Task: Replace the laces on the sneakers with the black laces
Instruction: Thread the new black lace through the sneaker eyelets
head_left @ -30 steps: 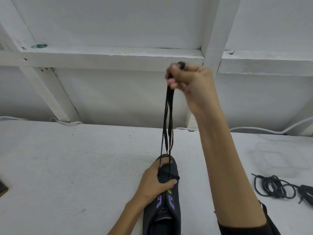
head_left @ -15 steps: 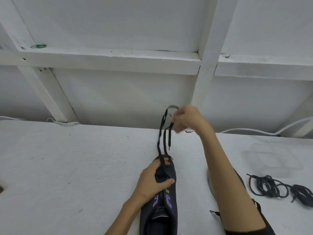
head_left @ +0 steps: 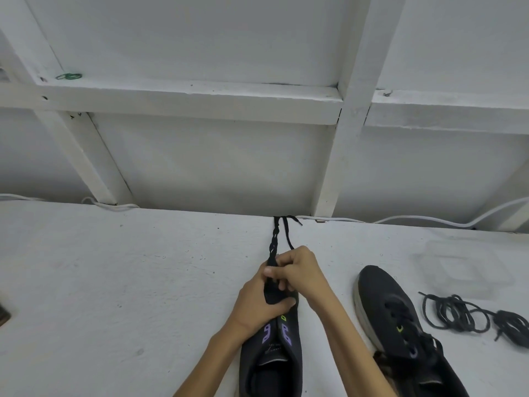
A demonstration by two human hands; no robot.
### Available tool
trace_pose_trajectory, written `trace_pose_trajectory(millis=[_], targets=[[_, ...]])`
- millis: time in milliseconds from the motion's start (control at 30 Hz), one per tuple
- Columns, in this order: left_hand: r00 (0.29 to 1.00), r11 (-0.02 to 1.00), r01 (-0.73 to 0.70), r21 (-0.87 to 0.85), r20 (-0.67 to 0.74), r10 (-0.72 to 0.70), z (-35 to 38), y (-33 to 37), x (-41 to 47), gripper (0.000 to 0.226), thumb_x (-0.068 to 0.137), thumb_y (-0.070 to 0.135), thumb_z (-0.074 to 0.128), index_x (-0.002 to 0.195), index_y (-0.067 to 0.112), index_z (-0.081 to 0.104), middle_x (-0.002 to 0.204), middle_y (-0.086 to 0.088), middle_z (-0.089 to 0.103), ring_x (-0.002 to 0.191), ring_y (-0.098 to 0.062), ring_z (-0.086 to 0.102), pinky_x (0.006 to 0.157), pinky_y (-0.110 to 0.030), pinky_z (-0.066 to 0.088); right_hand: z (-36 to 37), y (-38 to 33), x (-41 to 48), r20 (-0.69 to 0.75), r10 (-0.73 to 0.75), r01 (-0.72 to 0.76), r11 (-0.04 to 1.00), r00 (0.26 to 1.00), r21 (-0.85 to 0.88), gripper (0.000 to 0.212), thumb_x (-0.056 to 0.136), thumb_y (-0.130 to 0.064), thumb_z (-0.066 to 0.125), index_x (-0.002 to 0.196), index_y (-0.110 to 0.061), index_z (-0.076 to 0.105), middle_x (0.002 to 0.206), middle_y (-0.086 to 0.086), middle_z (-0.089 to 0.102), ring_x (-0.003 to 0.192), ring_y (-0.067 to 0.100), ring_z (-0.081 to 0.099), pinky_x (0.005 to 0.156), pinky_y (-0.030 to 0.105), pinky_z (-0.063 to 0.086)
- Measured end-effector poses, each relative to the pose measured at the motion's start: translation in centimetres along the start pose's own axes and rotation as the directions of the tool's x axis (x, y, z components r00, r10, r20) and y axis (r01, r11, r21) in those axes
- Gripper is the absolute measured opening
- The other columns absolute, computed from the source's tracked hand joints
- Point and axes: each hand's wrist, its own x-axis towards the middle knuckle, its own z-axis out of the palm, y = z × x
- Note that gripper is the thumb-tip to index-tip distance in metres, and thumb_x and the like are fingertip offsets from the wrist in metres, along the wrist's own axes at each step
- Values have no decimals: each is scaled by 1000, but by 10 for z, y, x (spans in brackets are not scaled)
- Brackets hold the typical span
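A black sneaker (head_left: 270, 365) with purple and green eyelet marks lies on the white table, toe pointing away from me. My left hand (head_left: 257, 305) grips its toe end. My right hand (head_left: 297, 272) is closed on the black lace (head_left: 274, 239) just beyond the toe. The lace ends stretch flat over the table toward the back edge, partly twisted together. A second black sneaker (head_left: 400, 319) lies to the right, laced in black.
A pile of loose black laces (head_left: 469, 316) lies at the right. A clear plastic lid (head_left: 463, 267) rests behind it. A white cable (head_left: 415, 219) runs along the table's back edge under a white wooden frame. A green rubber band (head_left: 68, 76) lies on the ledge.
My right hand came down from high above the shoe to the toe, and the lace now lies on the table. The left hand stayed on the sneaker.
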Motion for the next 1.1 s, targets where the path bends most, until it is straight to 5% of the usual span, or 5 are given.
trace_pose_trajectory(millis=[467, 633, 733, 867, 1100], targets=[[997, 891, 4, -453, -65, -38, -6, 9, -10, 10, 87, 20, 70, 96, 25, 69, 109, 2, 72, 107, -17, 66, 89, -27, 52, -18, 13, 2, -62, 149, -118, 927, 987, 356, 27, 88, 4, 65, 110, 1, 50, 69, 13, 62, 47, 19, 59, 44, 25, 45], [986, 862, 111, -495, 163, -34, -23, 27, -5, 19, 89, 20, 67, 107, 13, 68, 113, 2, 71, 108, -13, 66, 89, -24, 51, -15, 23, 4, -283, 51, -43, 999, 958, 34, 55, 81, -2, 69, 123, -19, 39, 103, 6, 58, 59, 20, 61, 55, 32, 53], [970, 902, 147, -406, 239, -50, -30, 34, 0, 15, 92, 17, 63, 105, 12, 68, 106, 3, 72, 104, -8, 66, 86, -17, 49, -19, 22, 6, -153, -129, 87, 963, 980, -254, 70, 80, -16, 73, 139, -39, 43, 124, -4, 46, 92, 15, 57, 80, 29, 49], [948, 927, 167, -335, 313, -57, -39, 39, 5, 13, 93, 22, 62, 104, 15, 66, 105, -2, 70, 104, -14, 65, 95, -26, 49, -17, 22, 9, -83, -235, 190, 911, 968, -365, 36, 83, -9, 67, 107, -35, 71, 142, -8, 38, 127, 12, 38, 86, 25, 37], [933, 834, 293, -467, 329, -144, -43, 43, 9, 28, 89, 30, 66, 105, 8, 74, 110, -20, 69, 93, -19, 65, 99, -35, 46, -34, 7, -6, -503, -372, 418, 908, 780, -23, 10, 89, -11, 70, 79, -14, 68, 101, -5, 70, 103, 7, 62, 87, 20, 44]])
